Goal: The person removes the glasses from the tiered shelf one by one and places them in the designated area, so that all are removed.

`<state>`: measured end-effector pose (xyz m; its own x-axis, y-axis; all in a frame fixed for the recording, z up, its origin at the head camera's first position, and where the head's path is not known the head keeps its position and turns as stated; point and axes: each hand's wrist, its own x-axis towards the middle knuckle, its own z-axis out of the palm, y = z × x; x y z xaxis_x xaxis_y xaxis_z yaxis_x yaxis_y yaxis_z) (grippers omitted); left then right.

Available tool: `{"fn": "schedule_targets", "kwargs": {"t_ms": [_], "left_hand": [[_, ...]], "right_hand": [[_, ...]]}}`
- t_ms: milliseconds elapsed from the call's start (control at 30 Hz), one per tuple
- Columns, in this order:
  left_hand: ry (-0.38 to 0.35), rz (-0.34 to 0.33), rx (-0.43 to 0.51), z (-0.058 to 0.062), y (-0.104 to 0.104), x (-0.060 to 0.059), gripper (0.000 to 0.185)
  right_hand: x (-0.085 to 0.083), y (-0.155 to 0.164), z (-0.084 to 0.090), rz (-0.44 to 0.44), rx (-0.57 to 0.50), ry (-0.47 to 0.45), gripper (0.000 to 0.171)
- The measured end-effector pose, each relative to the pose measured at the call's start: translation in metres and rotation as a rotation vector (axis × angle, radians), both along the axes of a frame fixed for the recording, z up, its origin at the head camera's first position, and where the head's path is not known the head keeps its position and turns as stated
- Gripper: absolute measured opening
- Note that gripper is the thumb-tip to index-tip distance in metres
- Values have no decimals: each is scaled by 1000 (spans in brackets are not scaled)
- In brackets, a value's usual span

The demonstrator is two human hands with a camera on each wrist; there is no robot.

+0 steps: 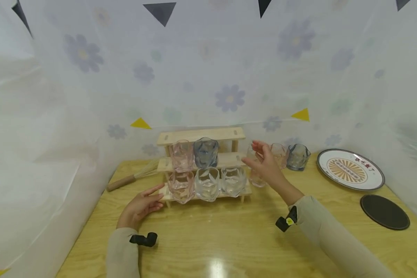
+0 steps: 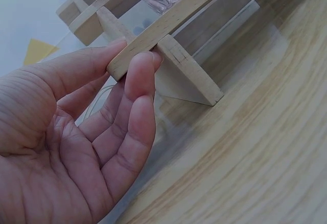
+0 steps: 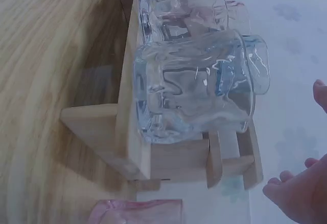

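While the left hand [image 1: 140, 206] braces the rack [image 1: 201, 135] at its 8 o'clock corner, fingers [image 2: 138, 89] straight against the lowest shelf, the right hand [image 1: 265, 166] hovers at 3 o'clock, fingers released, beside a clear glass [image 1: 255, 179] on the tabletop [image 1: 229, 239], seemingly to steady the loaded rack.

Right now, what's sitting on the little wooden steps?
The wooden rack holds three glasses on its bottom step: pink, clear, clear. The middle step holds a pink glass and a blue glass. The top step looks bare.
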<state>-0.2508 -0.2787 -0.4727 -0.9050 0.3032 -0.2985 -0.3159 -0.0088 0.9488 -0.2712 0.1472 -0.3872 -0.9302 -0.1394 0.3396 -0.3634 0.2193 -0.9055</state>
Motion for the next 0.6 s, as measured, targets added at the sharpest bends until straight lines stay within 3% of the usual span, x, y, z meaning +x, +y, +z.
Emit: {"fn": "schedule_targets", "kwargs": {"t_ms": [133,367,600], "left_hand": [[-3,6,-7,3,0,1,62],[-5,5,-8,5,0,2,63],[-7,-6,9,2,0,0,63]], "right_hand": [[-8,-21,11,80,85,-13,76],[-24,-48,19,156,142,-74,86],[-38,-73,24,150,236,-137,94]]}}
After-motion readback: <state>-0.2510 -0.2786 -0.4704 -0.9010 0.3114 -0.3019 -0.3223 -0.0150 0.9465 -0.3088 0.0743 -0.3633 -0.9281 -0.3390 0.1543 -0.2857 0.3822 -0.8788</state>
